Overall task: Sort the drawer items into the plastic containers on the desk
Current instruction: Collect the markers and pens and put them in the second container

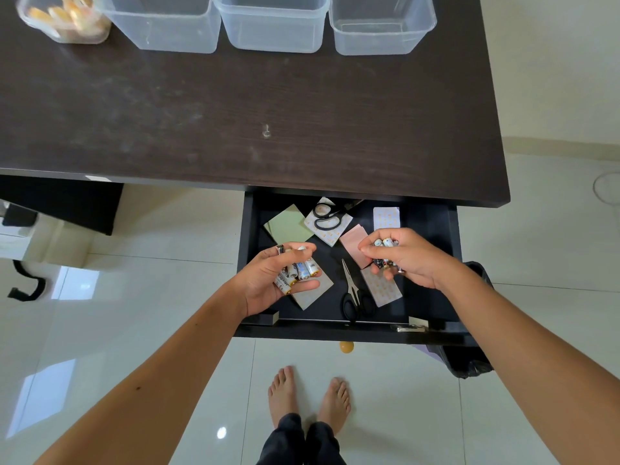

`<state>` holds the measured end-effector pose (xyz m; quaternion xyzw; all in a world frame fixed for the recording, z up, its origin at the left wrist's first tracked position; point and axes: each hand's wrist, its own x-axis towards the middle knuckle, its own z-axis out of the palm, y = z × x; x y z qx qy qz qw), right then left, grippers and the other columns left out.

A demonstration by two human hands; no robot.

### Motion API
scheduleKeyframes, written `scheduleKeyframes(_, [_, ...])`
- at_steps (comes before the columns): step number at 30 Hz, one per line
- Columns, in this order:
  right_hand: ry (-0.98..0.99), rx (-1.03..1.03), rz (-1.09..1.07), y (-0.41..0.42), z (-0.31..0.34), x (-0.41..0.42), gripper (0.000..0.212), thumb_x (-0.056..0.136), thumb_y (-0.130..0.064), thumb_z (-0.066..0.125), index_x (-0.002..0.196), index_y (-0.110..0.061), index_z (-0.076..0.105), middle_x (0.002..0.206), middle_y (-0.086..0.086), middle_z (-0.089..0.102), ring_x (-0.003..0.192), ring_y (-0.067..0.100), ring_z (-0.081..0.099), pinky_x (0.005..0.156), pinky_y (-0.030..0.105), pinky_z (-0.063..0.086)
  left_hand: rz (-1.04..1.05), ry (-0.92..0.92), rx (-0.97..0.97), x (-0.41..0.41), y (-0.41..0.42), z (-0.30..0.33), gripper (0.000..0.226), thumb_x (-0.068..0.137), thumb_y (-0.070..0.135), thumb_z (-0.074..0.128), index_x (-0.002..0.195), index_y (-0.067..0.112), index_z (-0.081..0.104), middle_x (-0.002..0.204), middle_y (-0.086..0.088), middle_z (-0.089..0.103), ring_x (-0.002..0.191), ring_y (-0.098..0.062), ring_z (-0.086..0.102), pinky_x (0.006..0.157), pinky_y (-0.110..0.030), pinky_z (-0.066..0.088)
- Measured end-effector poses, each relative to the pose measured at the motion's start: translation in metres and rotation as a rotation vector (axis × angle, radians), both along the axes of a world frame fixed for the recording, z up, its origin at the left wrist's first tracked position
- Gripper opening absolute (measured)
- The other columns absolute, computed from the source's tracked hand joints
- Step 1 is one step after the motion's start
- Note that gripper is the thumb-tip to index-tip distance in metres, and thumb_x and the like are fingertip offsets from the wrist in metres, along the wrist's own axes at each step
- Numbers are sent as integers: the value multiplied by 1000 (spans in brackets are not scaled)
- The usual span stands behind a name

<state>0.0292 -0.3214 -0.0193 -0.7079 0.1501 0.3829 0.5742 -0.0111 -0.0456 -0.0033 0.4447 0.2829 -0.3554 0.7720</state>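
The dark drawer (432, 226) stands pulled out under the desk edge. My left hand (268, 280) hovers over its left part and holds several batteries (300, 271) in curled fingers. My right hand (407, 256) is over the right part and grips another bunch of batteries (385, 245). In the drawer lie two pairs of black scissors (327, 216) (354, 293), a green note pad (288, 226), a pink pad (354, 241) and patterned paper pads (386, 218). Three clear plastic containers (161, 25) (273, 25) (379, 28) stand in a row at the desk's far edge.
A smaller container with yellowish contents (63, 18) sits at the desk's far left. The dark desk top (235, 112) lies between the drawer and the containers. A black bag (469, 360) stands on the floor right of the drawer. My bare feet are below.
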Motion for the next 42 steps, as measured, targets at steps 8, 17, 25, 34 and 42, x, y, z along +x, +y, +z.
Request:
scheduleKeyframes(8, [16,-22,-11,5,1,-4,15,96,-17,78,108,-8,78,86,12,72,64,16,63,47,24,42,36,-29,28,-2,9,7,20,93,16,71,108,17,83,98,-7,79,85,-19,78,65,-30,65])
scheduleKeyframes(17, [26,100,167,35,56,8,25,98,-21,75,116,-4,73,83,10,65,62,15,57,41,18,32,103,-73,57,7,31,44,28,94,19,70,119,10,79,119,-16,77,100,-27,78,77,-39,66])
scheduleKeyframes(25, [-97,123,257,84,96,44,24,99,-18,74,114,1,70,83,11,67,61,15,59,41,19,34,189,-119,104,28,57,78,23,96,13,70,117,6,76,108,-15,77,97,-25,78,74,-39,66])
scheduleKeyframes(34, [-168,94,310,166,126,85,16,98,-11,74,107,1,70,82,12,68,56,12,60,41,21,36,243,-153,178,50,124,106,29,93,14,75,116,-3,70,101,-18,77,86,-29,79,72,-38,66])
scheduleKeyframes(42, [-222,83,233,245,154,147,17,97,-12,75,109,1,73,84,12,69,65,16,62,45,23,39,114,-226,232,117,188,123,28,94,16,75,117,0,70,104,-18,77,92,-31,79,77,-42,65])
